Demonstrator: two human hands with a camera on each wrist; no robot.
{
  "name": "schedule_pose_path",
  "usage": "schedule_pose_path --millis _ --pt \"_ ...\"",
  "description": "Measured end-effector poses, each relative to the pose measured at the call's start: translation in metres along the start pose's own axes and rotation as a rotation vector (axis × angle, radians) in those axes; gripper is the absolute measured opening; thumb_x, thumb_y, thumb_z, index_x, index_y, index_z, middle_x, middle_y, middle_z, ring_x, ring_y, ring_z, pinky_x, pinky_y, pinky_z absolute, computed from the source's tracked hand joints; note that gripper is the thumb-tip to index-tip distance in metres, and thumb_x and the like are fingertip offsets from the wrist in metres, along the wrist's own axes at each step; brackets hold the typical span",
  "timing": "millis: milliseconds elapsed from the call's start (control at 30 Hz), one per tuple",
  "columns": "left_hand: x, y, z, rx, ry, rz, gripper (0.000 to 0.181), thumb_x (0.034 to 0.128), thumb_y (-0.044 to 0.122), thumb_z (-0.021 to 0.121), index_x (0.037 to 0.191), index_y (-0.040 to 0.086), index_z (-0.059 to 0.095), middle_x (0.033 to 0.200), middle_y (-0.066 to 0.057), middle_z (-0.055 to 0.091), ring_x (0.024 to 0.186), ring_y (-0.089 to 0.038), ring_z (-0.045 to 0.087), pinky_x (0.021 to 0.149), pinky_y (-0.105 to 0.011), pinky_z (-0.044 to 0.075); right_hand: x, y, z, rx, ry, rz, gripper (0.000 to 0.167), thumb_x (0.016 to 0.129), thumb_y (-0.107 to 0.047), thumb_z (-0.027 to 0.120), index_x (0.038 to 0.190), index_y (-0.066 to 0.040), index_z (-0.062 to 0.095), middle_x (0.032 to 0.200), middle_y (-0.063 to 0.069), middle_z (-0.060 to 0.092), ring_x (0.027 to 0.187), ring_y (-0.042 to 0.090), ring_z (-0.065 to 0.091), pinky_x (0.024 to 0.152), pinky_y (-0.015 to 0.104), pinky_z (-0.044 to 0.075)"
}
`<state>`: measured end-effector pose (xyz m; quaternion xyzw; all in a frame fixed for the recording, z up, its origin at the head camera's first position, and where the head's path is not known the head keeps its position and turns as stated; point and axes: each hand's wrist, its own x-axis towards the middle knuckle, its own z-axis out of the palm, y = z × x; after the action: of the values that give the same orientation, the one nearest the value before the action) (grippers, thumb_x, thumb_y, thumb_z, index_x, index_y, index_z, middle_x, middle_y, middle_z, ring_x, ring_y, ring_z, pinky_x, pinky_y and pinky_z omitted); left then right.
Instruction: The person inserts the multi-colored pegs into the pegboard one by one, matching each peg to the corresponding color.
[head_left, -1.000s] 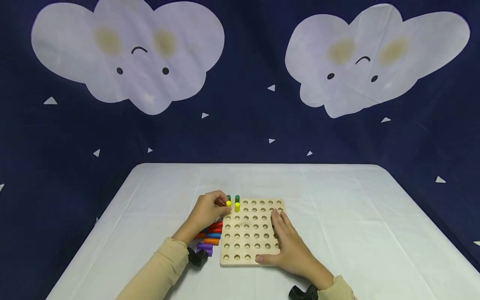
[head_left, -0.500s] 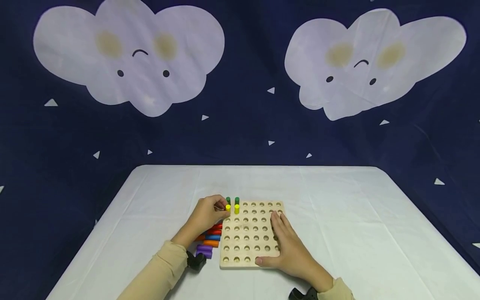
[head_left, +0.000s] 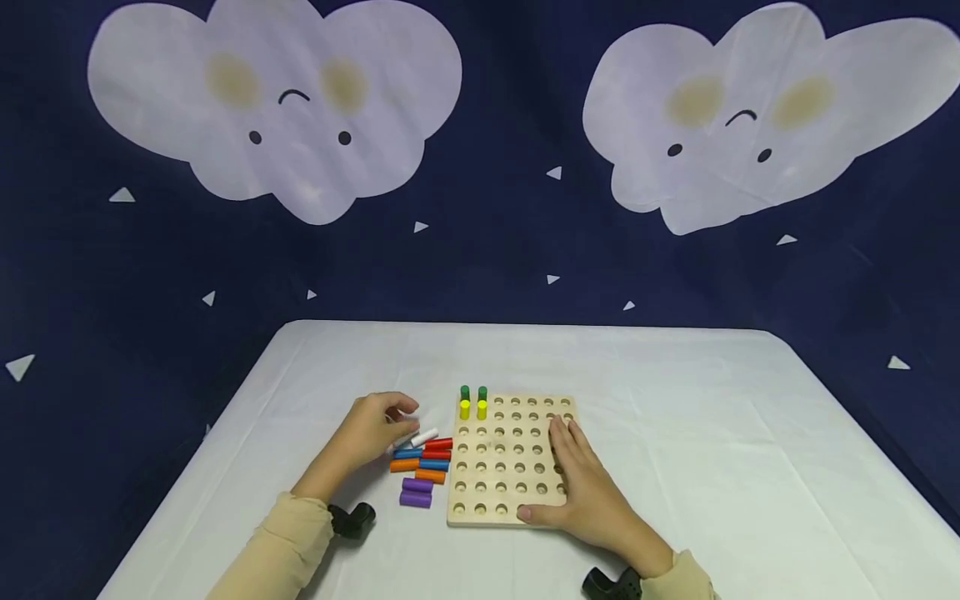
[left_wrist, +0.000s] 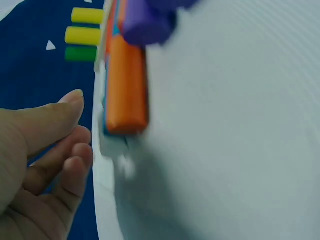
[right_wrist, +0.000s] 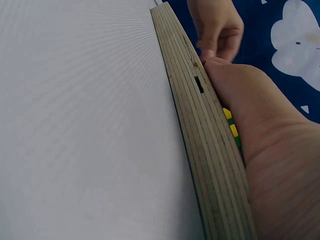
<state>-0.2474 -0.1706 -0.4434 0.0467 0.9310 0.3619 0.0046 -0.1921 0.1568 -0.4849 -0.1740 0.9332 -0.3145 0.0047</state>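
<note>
A pale wooden board [head_left: 491, 441] with rows of holes lies on the table. Two green pegs [head_left: 482, 391] and two yellow pegs [head_left: 482, 410] stand in its far left corner. Just left of the board, my left hand [head_left: 366, 432] hovers beside white pegs [head_left: 424, 437], its fingers bent loosely; the left wrist view shows nothing between the fingers of that hand [left_wrist: 45, 160]. My right hand [head_left: 592, 500] rests on the board's right side, fingers spread and thumb near the front edge. In the right wrist view, this hand [right_wrist: 280, 130] lies against the board's edge [right_wrist: 200, 130].
Red pegs [head_left: 438, 444], blue pegs [head_left: 433, 465], orange pegs [head_left: 430, 477] and purple pegs [head_left: 417, 485] lie left of the board on the white table [head_left: 712, 442]. A dark blue cloth [head_left: 510, 250] with clouds hangs behind.
My left hand has let go of the left yellow peg, which stays in the board, and has moved left to the white pegs. My right hand keeps its place on the board.
</note>
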Motion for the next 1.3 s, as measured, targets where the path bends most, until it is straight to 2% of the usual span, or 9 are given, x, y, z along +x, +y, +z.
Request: schedule_pose_path --millis 100,233,467,733,1100,1300 --pt "-0.004 -0.009 -0.003 0.031 -0.041 -0.02 0.019 0.0853 0.014 0.078 0.104 0.011 0.073 0.09 0.0 0.069 0.082 -0.013 0.058 0.073 -0.03 0.051 0.0 0.0 -0.001 0.004 -0.001 0.003 0.134 0.064 -0.077 0.074 0.159 -0.006 0.012 0.167 0.009 0.01 0.155 0.036 0.002 0.117 0.065 0.017" --pt "-0.005 -0.015 -0.002 0.048 -0.052 0.002 0.015 0.0849 0.013 0.078 0.099 0.01 0.073 0.087 0.0 0.068 0.08 -0.013 0.057 0.073 -0.031 0.051 0.0 0.0 0.0 0.009 -0.001 0.003 0.135 0.063 -0.079 0.073 0.159 -0.007 0.013 0.168 0.007 0.009 0.155 0.034 0.001 0.118 0.064 0.016" --pt "-0.004 -0.012 -0.002 0.105 -0.038 0.052 0.009 0.0828 0.012 0.08 0.088 0.008 0.073 0.077 0.001 0.064 0.073 -0.012 0.054 0.069 -0.028 0.047 0.0 0.0 0.001 0.013 -0.002 0.005 0.135 0.063 -0.078 0.074 0.159 -0.006 0.012 0.168 0.008 0.009 0.155 0.035 0.001 0.119 0.063 0.015" --pt "-0.001 -0.012 -0.004 0.184 -0.048 0.135 0.008 0.0828 0.009 0.079 0.09 0.009 0.077 0.082 0.0 0.064 0.075 -0.01 0.054 0.071 -0.028 0.049 0.001 -0.001 0.0 0.015 -0.008 0.012 0.134 0.063 -0.077 0.075 0.159 -0.007 0.012 0.168 0.007 0.009 0.155 0.034 0.0 0.119 0.064 0.015" --pt "0.002 0.002 0.002 0.071 -0.028 0.128 0.01 0.0852 0.013 0.078 0.09 0.014 0.069 0.082 0.003 0.062 0.076 -0.012 0.054 0.073 -0.028 0.048 0.0 0.001 0.001 0.015 0.0 0.005 0.134 0.063 -0.077 0.075 0.159 -0.006 0.012 0.167 0.008 0.01 0.155 0.036 0.001 0.118 0.065 0.015" --pt "-0.002 0.018 0.01 -0.003 -0.013 0.079 0.013 0.0863 0.018 0.078 0.092 0.014 0.067 0.079 0.005 0.065 0.073 -0.01 0.058 0.073 -0.028 0.051 0.001 0.001 0.001 0.009 -0.006 0.009 0.135 0.063 -0.079 0.074 0.159 -0.007 0.012 0.167 0.007 0.009 0.155 0.035 0.001 0.118 0.064 0.015"
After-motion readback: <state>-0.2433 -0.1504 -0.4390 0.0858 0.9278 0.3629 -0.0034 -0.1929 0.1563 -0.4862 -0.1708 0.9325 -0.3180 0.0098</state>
